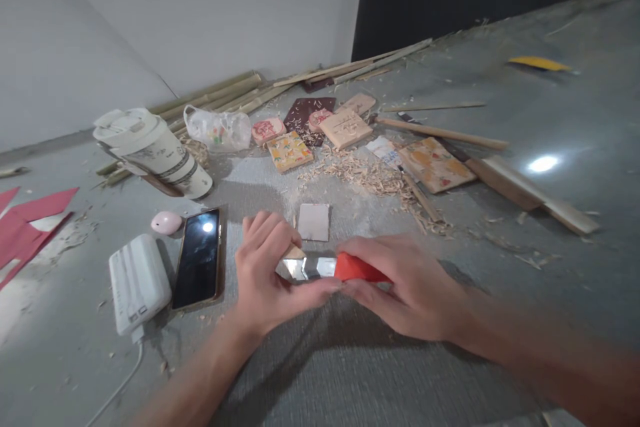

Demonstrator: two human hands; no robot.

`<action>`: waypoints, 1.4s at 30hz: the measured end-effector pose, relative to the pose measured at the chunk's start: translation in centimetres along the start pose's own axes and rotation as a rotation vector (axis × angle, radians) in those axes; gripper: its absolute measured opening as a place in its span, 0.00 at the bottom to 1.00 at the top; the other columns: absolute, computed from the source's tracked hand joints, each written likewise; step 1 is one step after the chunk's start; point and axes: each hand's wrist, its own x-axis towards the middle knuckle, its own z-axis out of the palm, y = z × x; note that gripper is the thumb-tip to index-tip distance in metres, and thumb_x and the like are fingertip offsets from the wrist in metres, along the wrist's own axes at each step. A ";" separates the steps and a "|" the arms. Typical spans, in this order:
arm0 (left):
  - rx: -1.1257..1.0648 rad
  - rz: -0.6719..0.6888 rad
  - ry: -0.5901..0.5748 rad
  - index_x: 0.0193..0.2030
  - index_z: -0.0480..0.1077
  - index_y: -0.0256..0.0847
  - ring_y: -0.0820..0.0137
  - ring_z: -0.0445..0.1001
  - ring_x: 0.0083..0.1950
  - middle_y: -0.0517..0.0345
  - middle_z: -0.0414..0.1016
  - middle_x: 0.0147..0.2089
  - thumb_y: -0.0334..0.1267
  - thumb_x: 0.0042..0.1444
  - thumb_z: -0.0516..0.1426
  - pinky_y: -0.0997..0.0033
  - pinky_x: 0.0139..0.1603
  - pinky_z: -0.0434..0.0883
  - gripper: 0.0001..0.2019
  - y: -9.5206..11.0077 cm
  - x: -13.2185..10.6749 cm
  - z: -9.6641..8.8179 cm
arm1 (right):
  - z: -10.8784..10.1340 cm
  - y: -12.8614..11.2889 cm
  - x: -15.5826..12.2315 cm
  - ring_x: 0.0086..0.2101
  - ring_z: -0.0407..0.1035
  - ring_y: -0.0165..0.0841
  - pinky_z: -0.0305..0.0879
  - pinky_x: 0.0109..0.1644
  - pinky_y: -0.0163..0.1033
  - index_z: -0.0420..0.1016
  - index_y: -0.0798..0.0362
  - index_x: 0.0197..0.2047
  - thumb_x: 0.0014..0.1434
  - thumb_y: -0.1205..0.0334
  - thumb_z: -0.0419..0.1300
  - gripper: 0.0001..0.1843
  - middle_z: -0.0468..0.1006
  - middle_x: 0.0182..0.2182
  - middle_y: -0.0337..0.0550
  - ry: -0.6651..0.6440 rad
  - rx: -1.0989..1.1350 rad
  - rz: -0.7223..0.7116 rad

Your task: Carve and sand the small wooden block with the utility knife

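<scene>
My right hand [415,280] is closed around the red handle of a knife [360,269], whose metal front points left. My left hand [267,273] curls around a small pale wood piece [294,253], mostly hidden behind my fingers. The knife's blade meets the wood piece or lies right beside it; exact contact cannot be made out. My left thumb stretches along the underside of the knife toward my right fingers. Just beyond my hands a small whitish square [314,222] lies flat on the grey surface.
Wood shavings [370,173] are strewn ahead, around a carved wood block [345,127] and patterned squares [290,151]. To the left are a phone [199,259], a cabled white power bank [140,283] and a tilted cup [155,153]. Bamboo strips [230,93] lie along the wall.
</scene>
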 end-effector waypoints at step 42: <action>0.013 -0.184 0.057 0.52 0.72 0.46 0.66 0.70 0.31 0.63 0.74 0.32 0.77 0.62 0.62 0.61 0.36 0.65 0.34 -0.2 -0.6 0.2 | -0.2 -0.2 0.1 0.24 0.66 0.28 0.54 0.30 0.36 0.73 0.50 0.40 0.79 0.46 0.57 0.19 0.73 0.25 0.34 0.069 -0.046 0.038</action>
